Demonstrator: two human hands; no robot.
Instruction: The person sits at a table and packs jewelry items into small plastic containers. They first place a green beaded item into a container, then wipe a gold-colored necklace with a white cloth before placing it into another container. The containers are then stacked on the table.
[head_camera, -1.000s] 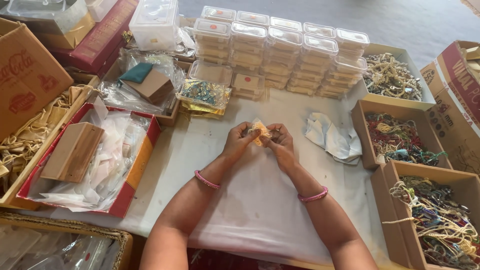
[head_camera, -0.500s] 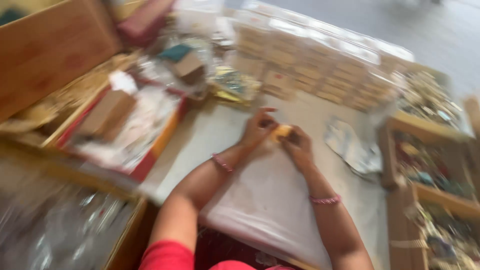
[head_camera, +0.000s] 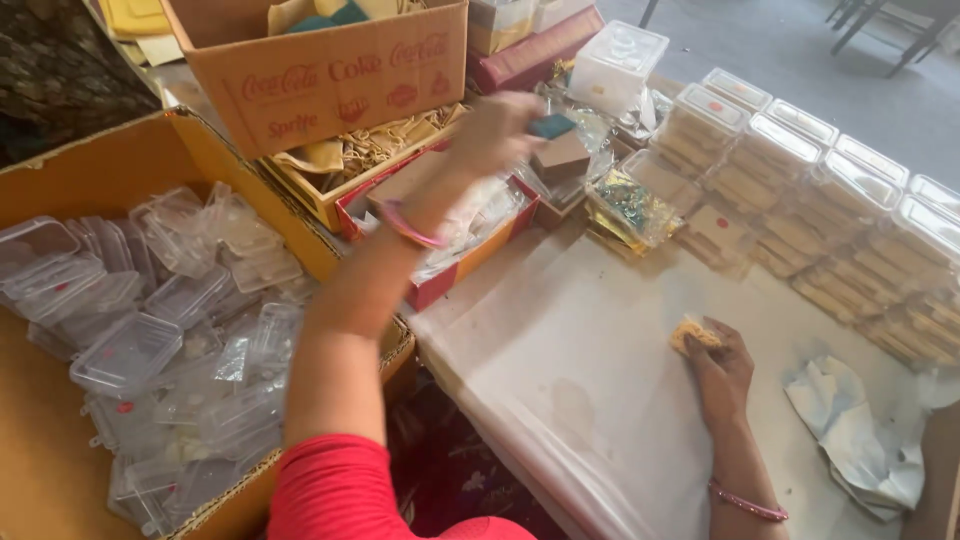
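White-papered bench (head_camera: 600, 340): my left hand (head_camera: 495, 130) has left the small yellow piece (head_camera: 695, 333) and reaches, blurred, grip unreadable, over the red tray (head_camera: 470, 255); right hand (head_camera: 722, 372) fingers pin that piece down.

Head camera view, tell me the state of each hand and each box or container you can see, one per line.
Left hand: raised, blurred, reaching over the red tray.
Right hand: on the white table sheet, holding a small yellow item.
Clear plastic boxes in yellow carton: loose, jumbled.
Stacked clear boxes: closed, filled.
Brown cardboard box: open.
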